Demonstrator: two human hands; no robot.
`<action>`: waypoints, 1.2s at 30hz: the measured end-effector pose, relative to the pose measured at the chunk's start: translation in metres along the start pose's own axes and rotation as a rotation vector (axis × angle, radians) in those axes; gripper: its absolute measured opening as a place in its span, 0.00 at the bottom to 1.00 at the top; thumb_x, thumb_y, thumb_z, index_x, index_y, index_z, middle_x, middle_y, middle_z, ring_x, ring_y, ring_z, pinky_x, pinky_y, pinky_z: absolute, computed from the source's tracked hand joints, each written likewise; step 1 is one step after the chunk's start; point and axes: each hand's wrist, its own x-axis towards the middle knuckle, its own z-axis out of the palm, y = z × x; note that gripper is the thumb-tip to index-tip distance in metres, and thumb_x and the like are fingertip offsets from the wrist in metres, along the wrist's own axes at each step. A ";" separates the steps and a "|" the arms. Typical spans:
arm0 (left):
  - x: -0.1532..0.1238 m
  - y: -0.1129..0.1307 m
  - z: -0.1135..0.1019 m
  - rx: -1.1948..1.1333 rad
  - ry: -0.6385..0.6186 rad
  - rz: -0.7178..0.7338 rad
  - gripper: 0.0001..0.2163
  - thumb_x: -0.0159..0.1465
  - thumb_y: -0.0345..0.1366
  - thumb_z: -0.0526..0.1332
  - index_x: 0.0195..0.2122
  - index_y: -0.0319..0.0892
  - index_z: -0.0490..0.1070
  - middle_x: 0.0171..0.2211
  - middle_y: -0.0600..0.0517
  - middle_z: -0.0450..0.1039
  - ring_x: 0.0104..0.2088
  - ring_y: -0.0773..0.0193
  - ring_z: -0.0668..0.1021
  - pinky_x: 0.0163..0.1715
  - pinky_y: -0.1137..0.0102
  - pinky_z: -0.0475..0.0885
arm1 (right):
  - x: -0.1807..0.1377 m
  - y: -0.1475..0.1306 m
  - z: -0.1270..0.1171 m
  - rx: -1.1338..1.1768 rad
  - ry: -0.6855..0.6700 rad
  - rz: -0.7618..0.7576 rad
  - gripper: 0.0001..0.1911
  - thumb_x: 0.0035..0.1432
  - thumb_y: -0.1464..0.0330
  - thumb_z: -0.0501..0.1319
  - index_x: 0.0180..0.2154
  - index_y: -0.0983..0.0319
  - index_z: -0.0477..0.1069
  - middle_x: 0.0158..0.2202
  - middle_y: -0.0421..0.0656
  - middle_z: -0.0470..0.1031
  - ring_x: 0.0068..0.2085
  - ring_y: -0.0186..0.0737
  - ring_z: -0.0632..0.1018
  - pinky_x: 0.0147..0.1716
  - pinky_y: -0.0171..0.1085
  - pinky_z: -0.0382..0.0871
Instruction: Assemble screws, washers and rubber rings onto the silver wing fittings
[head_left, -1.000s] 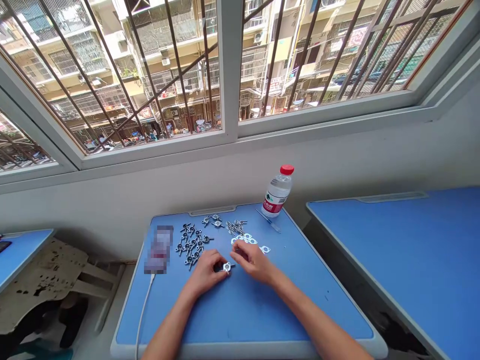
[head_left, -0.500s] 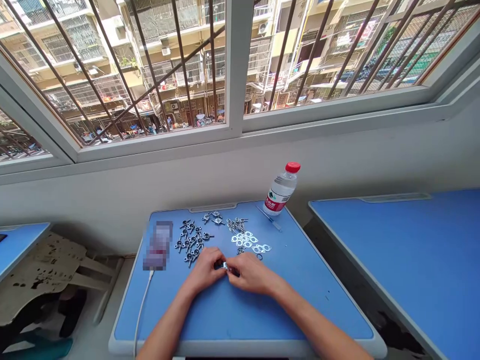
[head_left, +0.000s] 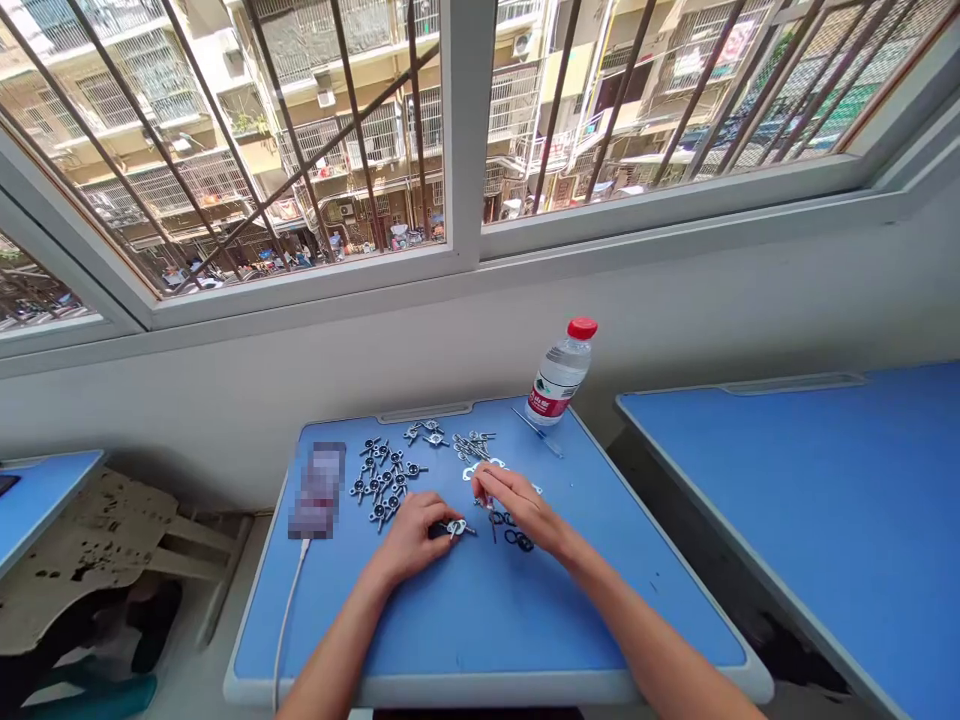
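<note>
My left hand [head_left: 415, 535] rests on the blue desk with thumb and fingers closed on a small metal valve-like part [head_left: 457, 527]; a silvery flat face and a short stem show past the fingertips. To its right, my right hand [head_left: 517, 503] is raised over the desk, fingers pinched around a thin rod-like tool [head_left: 493, 528] that points down. Its upper end is hidden in the fingers, so its kind is unclear. Black rings [head_left: 519, 540] lie under the right hand. Flat silvery plates [head_left: 496, 464] are partly covered by that hand.
Several black-and-metal parts [head_left: 385, 480] lie left of centre, with a few silvery ones [head_left: 435, 439] behind. Stemmed metal pieces [head_left: 472, 446] lie farther right. A pen [head_left: 540, 434] and water bottle [head_left: 559, 380] stand at the back right. A blurred phone-like object [head_left: 318, 490] has a white cable [head_left: 289, 610].
My right hand has moved away from the left, up and to the right, and now has a thin tool in it. The left hand stays put, its metal part more exposed.
</note>
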 end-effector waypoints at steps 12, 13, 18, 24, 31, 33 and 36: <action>0.001 0.003 -0.002 0.010 -0.003 -0.011 0.05 0.62 0.30 0.61 0.37 0.44 0.75 0.34 0.54 0.74 0.37 0.62 0.73 0.39 0.68 0.61 | -0.001 0.006 0.019 0.096 -0.004 -0.105 0.19 0.66 0.52 0.53 0.34 0.60 0.66 0.31 0.39 0.66 0.27 0.34 0.73 0.31 0.36 0.70; 0.001 0.003 -0.002 0.008 0.001 -0.013 0.05 0.61 0.29 0.61 0.37 0.44 0.74 0.33 0.54 0.73 0.37 0.62 0.73 0.40 0.68 0.61 | -0.002 0.006 0.020 0.073 -0.012 -0.117 0.18 0.67 0.53 0.53 0.34 0.60 0.66 0.31 0.39 0.66 0.27 0.34 0.73 0.31 0.36 0.69; 0.001 0.002 -0.001 0.009 0.012 -0.006 0.05 0.59 0.28 0.62 0.35 0.43 0.73 0.32 0.55 0.72 0.36 0.63 0.72 0.39 0.68 0.60 | -0.003 0.008 0.024 -0.075 -0.036 -0.172 0.15 0.68 0.59 0.51 0.35 0.60 0.68 0.32 0.41 0.68 0.30 0.36 0.71 0.32 0.37 0.67; 0.001 -0.001 0.002 0.011 0.022 -0.005 0.02 0.60 0.30 0.62 0.30 0.42 0.71 0.31 0.55 0.72 0.35 0.63 0.72 0.37 0.69 0.60 | -0.003 0.009 0.026 -0.130 -0.048 -0.216 0.13 0.69 0.62 0.51 0.35 0.60 0.68 0.32 0.42 0.69 0.32 0.38 0.71 0.33 0.37 0.66; 0.001 0.002 -0.001 -0.006 0.007 -0.004 0.05 0.61 0.30 0.62 0.38 0.45 0.74 0.33 0.54 0.74 0.36 0.62 0.73 0.39 0.68 0.60 | -0.002 0.008 0.022 -0.157 0.052 -0.254 0.13 0.69 0.61 0.51 0.34 0.59 0.68 0.31 0.42 0.69 0.32 0.39 0.71 0.33 0.37 0.66; 0.001 0.001 -0.001 -0.015 0.003 -0.002 0.05 0.61 0.30 0.63 0.38 0.45 0.75 0.33 0.54 0.74 0.36 0.62 0.73 0.39 0.68 0.60 | -0.002 0.008 0.019 -0.182 0.091 -0.269 0.13 0.69 0.62 0.51 0.35 0.59 0.67 0.31 0.42 0.69 0.32 0.39 0.71 0.34 0.37 0.66; 0.001 0.001 -0.001 -0.020 -0.001 -0.003 0.05 0.61 0.30 0.63 0.38 0.45 0.75 0.32 0.55 0.74 0.37 0.62 0.74 0.39 0.68 0.60 | -0.002 0.007 0.016 -0.221 0.091 -0.280 0.12 0.69 0.63 0.51 0.35 0.59 0.67 0.31 0.42 0.70 0.32 0.39 0.71 0.33 0.37 0.66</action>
